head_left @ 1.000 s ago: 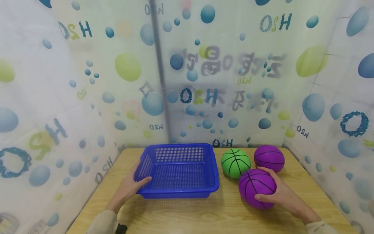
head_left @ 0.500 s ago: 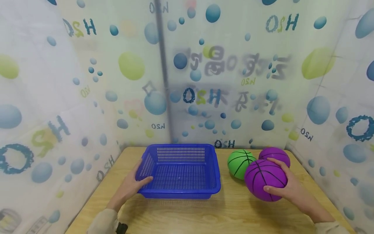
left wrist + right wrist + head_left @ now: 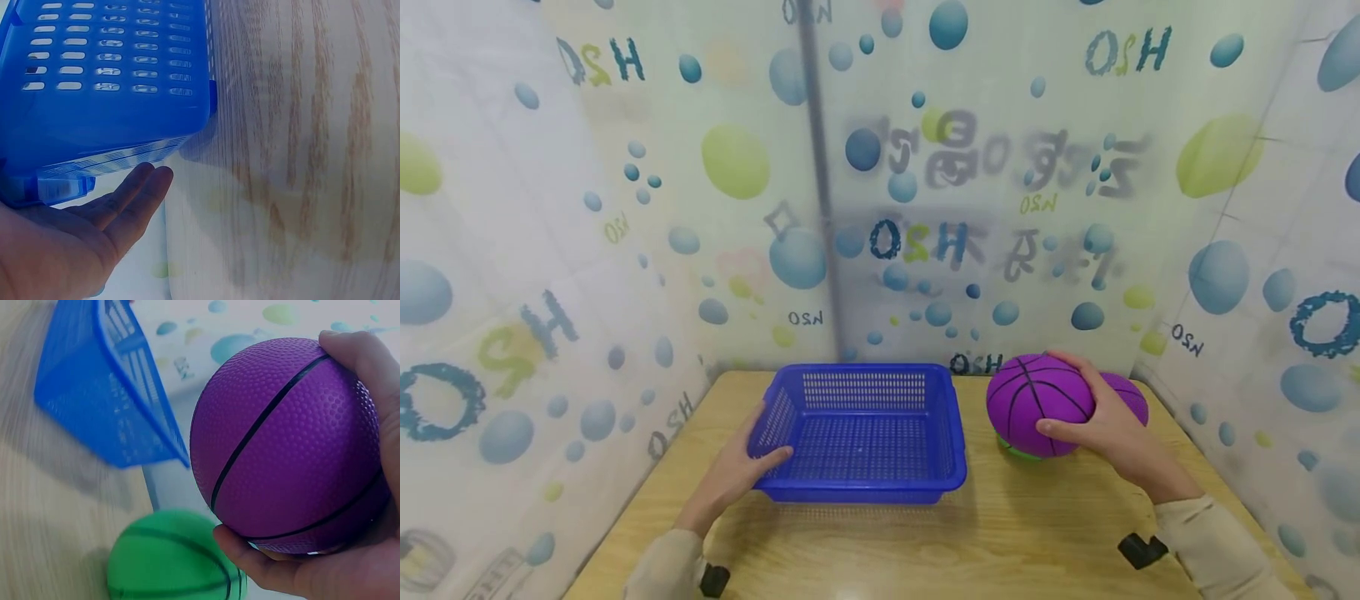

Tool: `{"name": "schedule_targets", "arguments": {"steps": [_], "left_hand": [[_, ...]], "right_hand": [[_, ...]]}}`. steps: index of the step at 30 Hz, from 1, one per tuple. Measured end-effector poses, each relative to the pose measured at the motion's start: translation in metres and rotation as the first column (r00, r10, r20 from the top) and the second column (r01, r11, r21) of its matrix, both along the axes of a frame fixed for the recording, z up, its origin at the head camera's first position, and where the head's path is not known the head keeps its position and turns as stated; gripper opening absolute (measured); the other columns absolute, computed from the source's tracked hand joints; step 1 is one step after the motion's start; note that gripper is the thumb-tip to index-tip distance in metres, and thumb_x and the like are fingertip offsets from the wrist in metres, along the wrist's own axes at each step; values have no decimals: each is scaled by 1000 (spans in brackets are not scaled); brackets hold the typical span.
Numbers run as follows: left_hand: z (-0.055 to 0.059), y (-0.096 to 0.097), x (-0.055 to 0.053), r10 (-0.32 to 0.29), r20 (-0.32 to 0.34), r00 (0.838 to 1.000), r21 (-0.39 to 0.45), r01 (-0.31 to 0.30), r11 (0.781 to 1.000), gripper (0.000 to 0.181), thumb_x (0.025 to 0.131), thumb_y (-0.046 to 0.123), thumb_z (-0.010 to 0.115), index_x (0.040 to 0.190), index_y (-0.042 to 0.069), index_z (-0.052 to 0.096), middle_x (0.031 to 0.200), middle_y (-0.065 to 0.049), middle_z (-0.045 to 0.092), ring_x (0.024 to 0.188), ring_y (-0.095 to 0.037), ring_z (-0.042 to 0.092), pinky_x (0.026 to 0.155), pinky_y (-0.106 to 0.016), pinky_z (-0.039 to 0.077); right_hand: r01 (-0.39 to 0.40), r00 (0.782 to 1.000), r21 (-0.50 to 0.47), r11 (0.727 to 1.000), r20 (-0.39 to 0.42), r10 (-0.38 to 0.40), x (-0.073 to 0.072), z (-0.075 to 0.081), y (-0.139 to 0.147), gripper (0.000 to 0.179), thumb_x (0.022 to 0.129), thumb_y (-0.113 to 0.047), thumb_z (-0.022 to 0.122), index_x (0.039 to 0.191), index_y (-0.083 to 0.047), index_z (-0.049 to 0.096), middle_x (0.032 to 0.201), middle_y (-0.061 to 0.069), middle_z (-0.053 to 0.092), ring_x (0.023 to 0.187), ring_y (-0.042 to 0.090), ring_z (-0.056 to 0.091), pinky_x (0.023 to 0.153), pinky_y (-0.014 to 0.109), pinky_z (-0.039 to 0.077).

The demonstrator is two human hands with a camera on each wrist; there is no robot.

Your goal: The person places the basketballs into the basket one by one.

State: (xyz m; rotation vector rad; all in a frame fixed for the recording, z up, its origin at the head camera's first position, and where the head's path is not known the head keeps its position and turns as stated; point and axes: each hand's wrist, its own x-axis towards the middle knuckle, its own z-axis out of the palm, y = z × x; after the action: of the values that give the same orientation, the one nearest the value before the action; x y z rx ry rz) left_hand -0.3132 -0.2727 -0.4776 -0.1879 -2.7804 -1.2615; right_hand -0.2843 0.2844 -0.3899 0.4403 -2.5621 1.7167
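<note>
My right hand (image 3: 1116,437) grips a purple toy basketball (image 3: 1030,408) with black lines, thumb on the near side and fingers over the far side. In the right wrist view the held ball (image 3: 281,450) is lifted above a green toy basketball (image 3: 165,553). From the head, only a green sliver shows beneath it. My left hand (image 3: 730,471) holds the left side of a blue plastic basket (image 3: 857,484), thumb over the rim. The left wrist view shows its fingers (image 3: 140,203) extended along the basket's outer side (image 3: 112,119). Nothing lies inside the basket.
A second purple ball (image 3: 1133,398) sits at the table's back right, partly hidden by my right hand. The wooden table (image 3: 925,550) meets a printed curtain (image 3: 880,333) behind and at both sides.
My right hand has lifted the purple basketball off the table, then carried it left over the green ball, which it now mostly hides. The left hand and basket have stayed put.
</note>
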Motion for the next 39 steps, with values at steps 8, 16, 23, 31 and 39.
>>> {"name": "schedule_targets", "arguments": {"steps": [8, 16, 23, 31, 39], "left_hand": [[3, 2, 2, -5, -7, 1000, 17, 5, 1000, 107, 92, 59, 71, 169, 18, 9, 172, -21, 15, 154, -49, 20, 120, -70, 20], [3, 3, 2, 2, 1, 1000, 31, -2, 1000, 106, 92, 58, 72, 169, 20, 10, 171, -21, 16, 154, -49, 20, 120, -70, 20], [4, 3, 4, 1, 11, 1000, 36, -2, 999, 105, 93, 57, 71, 169, 21, 9, 172, -21, 14, 154, -50, 19, 120, -70, 19], [2, 2, 3, -1, 11, 1000, 49, 0, 999, 106, 92, 58, 72, 169, 21, 9, 172, -19, 14, 155, -48, 19, 121, -70, 19], [1, 1, 2, -2, 19, 1000, 59, 1, 998, 106, 92, 58, 72, 169, 21, 9, 172, -18, 14, 155, -47, 18, 121, -69, 18]], "right_hand": [[-101, 995, -87, 991, -29, 99, -22, 4, -47, 94, 88, -22, 85, 159, -46, 29, 158, 14, 35, 126, 46, 58, 91, 53, 60], [-167, 986, -159, 973, -51, 161, -33, 2, -99, 95, 84, -24, 88, 157, -49, 32, 158, 9, 35, 130, 46, 56, 90, 52, 60], [-198, 980, -169, 966, -7, 199, -36, -3, -129, 97, 79, -27, 92, 153, -54, 35, 156, 5, 37, 124, 42, 61, 88, 51, 61], [-242, 970, -105, 965, -40, 239, -41, -15, -143, 101, 77, -26, 94, 153, -52, 33, 153, 5, 41, 122, 39, 63, 88, 48, 62], [-262, 956, 46, 964, -124, 266, -47, -35, -158, 109, 69, -34, 99, 157, -43, 35, 151, 1, 44, 121, 34, 63, 85, 42, 63]]}}
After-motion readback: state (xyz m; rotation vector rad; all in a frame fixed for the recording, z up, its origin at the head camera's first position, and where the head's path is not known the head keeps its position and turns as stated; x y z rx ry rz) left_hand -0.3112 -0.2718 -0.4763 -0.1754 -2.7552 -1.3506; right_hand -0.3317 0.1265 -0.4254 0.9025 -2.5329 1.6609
